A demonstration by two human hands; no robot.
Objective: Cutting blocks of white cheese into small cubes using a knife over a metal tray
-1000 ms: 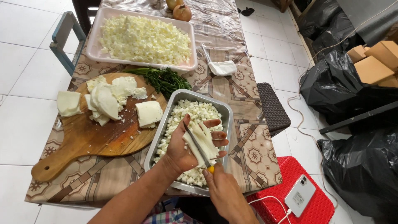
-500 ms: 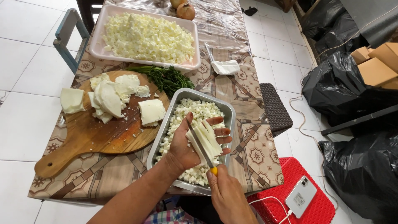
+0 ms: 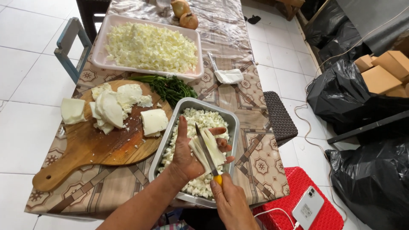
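Hands at work over the metal tray (image 3: 235,127): your right hand (image 3: 232,204), nearest the camera, is closed around the yellow handle of a knife (image 3: 207,153), its blade laid lengthwise across a white cheese slab (image 3: 208,149). Your left hand (image 3: 191,155) lies palm up with fingers spread, cradling that slab from below, so the palm serves as the cutting surface and the pieces can fall straight into the tray of diced cheese beneath. To the left on the tabletop (image 3: 251,149) lies a round wooden cutting board (image 3: 102,149) carrying uncut white slices (image 3: 113,106) and one square block (image 3: 154,122); a further slab (image 3: 73,110) rests at the board's edge. Beyond the board lies a bunch of green herbs (image 3: 170,87), then a pink tray (image 3: 100,53) heaped with diced cheese, a folded white cloth (image 3: 228,76), and two onions (image 3: 185,15) at the far end.
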